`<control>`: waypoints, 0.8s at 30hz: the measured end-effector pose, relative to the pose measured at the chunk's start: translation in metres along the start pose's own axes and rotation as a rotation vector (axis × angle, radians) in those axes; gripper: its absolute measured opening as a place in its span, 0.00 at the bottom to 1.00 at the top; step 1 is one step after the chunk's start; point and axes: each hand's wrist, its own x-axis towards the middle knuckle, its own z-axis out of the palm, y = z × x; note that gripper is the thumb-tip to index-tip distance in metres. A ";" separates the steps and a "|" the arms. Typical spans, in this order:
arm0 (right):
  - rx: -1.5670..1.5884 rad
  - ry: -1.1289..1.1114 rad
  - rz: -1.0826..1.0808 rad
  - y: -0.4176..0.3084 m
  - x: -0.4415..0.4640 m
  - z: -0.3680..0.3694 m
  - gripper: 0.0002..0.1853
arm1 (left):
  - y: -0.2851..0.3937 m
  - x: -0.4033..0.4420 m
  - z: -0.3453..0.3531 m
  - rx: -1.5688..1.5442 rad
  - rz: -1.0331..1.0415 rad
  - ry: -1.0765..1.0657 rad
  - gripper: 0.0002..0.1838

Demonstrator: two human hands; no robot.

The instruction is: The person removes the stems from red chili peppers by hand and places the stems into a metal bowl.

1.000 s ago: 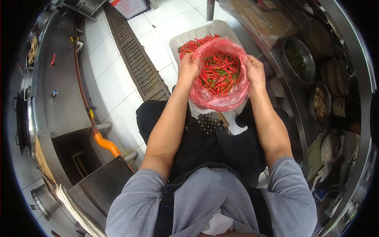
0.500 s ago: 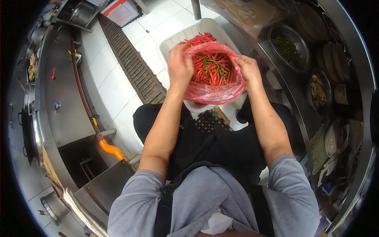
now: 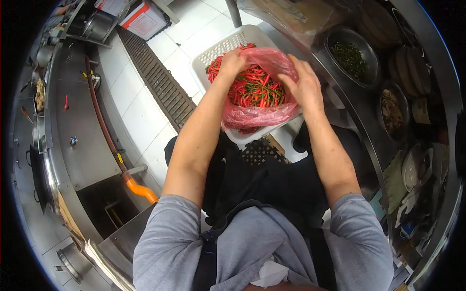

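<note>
A thin red plastic bag (image 3: 259, 118) stands with its mouth wide between my hands, full of red chili peppers (image 3: 259, 88) with some green stems. My left hand (image 3: 232, 64) is closed on the bag's far left edge. On the right side of the mouth, my right hand (image 3: 307, 86) has the plastic between thumb and fingers. Underneath is a white perforated plastic basket (image 3: 218, 44), in which more red chilies lie to the left of the bag and at its near side. The bag hides much of the basket's inside.
A metal floor drain grate (image 3: 158, 77) runs along the white tiles at left. Beyond it stands a steel counter (image 3: 82, 165) with an orange pipe (image 3: 140, 189). At right, a shelf holds a bowl of chopped greens (image 3: 350, 56) and a bowl of pale pieces (image 3: 392, 110).
My left hand has moved up and right along the bag, and my right hand has shifted its hold. The far edge of the bag is raised, and more loose chilies show at the left.
</note>
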 end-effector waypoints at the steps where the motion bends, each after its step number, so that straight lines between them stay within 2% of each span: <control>1: 0.001 -0.001 -0.004 -0.016 -0.001 -0.006 0.23 | -0.001 0.006 0.002 -0.001 0.000 0.004 0.12; 3: -0.014 0.111 -0.293 -0.038 -0.006 -0.012 0.22 | -0.005 0.023 0.008 0.086 0.139 0.058 0.10; 4: 0.023 0.076 -0.347 -0.041 -0.013 -0.008 0.21 | 0.015 0.013 0.006 0.086 0.138 0.054 0.10; 6: 0.120 -0.061 -0.458 -0.032 -0.023 0.003 0.21 | 0.062 -0.005 -0.002 -0.236 -0.233 -0.121 0.11; 7: 0.115 -0.061 -0.454 -0.026 -0.023 0.005 0.21 | 0.079 -0.012 -0.009 -0.237 -0.233 -0.127 0.11; 9: -0.072 0.045 -0.188 -0.014 -0.023 0.011 0.24 | 0.101 -0.023 -0.025 -0.294 -0.158 -0.315 0.10; 10: -0.103 0.002 -0.074 -0.004 -0.022 0.010 0.27 | 0.105 -0.024 -0.030 -0.348 -0.101 -0.359 0.10; 11: -0.090 0.065 -0.124 0.003 -0.016 0.009 0.28 | 0.099 -0.022 -0.030 -0.351 -0.102 -0.359 0.10; 13: -0.138 0.000 -0.116 0.024 -0.021 0.018 0.29 | 0.088 -0.012 -0.030 -0.149 -0.085 -0.324 0.10; 14: -0.139 -0.001 -0.120 0.035 -0.027 0.021 0.29 | 0.083 -0.015 -0.031 -0.091 -0.152 -0.396 0.10; 16: -0.098 -0.274 0.186 0.051 -0.035 0.029 0.30 | 0.065 -0.013 -0.026 -0.188 -0.225 -0.442 0.10; 18: -0.116 -0.327 0.203 0.056 -0.044 0.037 0.30 | 0.052 -0.013 -0.020 -0.412 -0.341 -0.482 0.11; 19: -0.136 -0.382 0.219 0.057 -0.049 0.040 0.30 | 0.051 -0.015 -0.017 -0.413 -0.343 -0.486 0.11; 20: -0.125 -0.322 0.171 0.058 -0.053 0.043 0.25 | 0.050 -0.017 -0.015 -0.478 -0.341 -0.474 0.12; 22: -0.064 -0.312 0.199 0.061 -0.054 0.042 0.21 | 0.055 -0.020 -0.017 -0.541 -0.338 -0.456 0.12; 24: 0.001 -0.290 0.225 0.057 -0.048 0.040 0.18 | 0.065 -0.018 -0.022 -0.541 -0.292 -0.575 0.13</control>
